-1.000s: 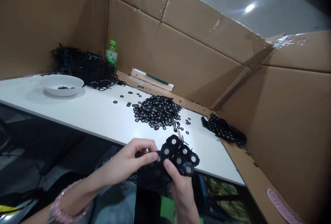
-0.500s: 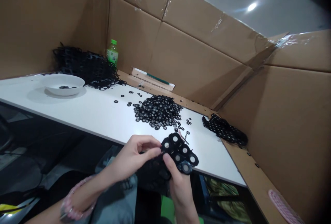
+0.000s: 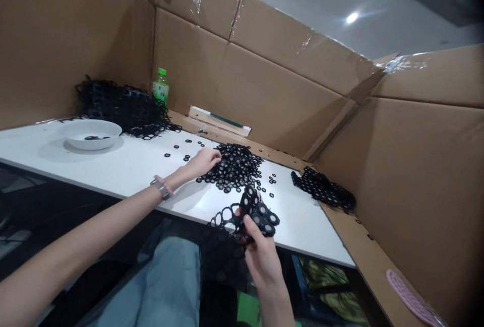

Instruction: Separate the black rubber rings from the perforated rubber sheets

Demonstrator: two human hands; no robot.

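Note:
My left hand (image 3: 206, 160) reaches to the left edge of a heap of small black rings with pale centres (image 3: 238, 166). Its fingers are curled together at the heap, and whatever is between them is too small to make out. In my right hand (image 3: 260, 249) is a strip of black mesh (image 3: 260, 216), gripped between thumb and fingers. Pale round centres fill the mesh cells above the thumb. Open, unfilled loops (image 3: 227, 215) of the same mesh hang out to the left, over the table's front edge.
A white bowl (image 3: 91, 141) with a few black pieces stands on the left of the white table (image 3: 143, 166). Behind it lie a tangled black mesh pile (image 3: 121, 108) and a green-capped bottle (image 3: 161, 87). A filled mesh strip (image 3: 323, 188) rests at right, by the cardboard walls (image 3: 280, 85).
My left hand has left the mesh and moved forward to the ring heap. My right hand keeps the mesh, which has tilted and now shows open loops on its left.

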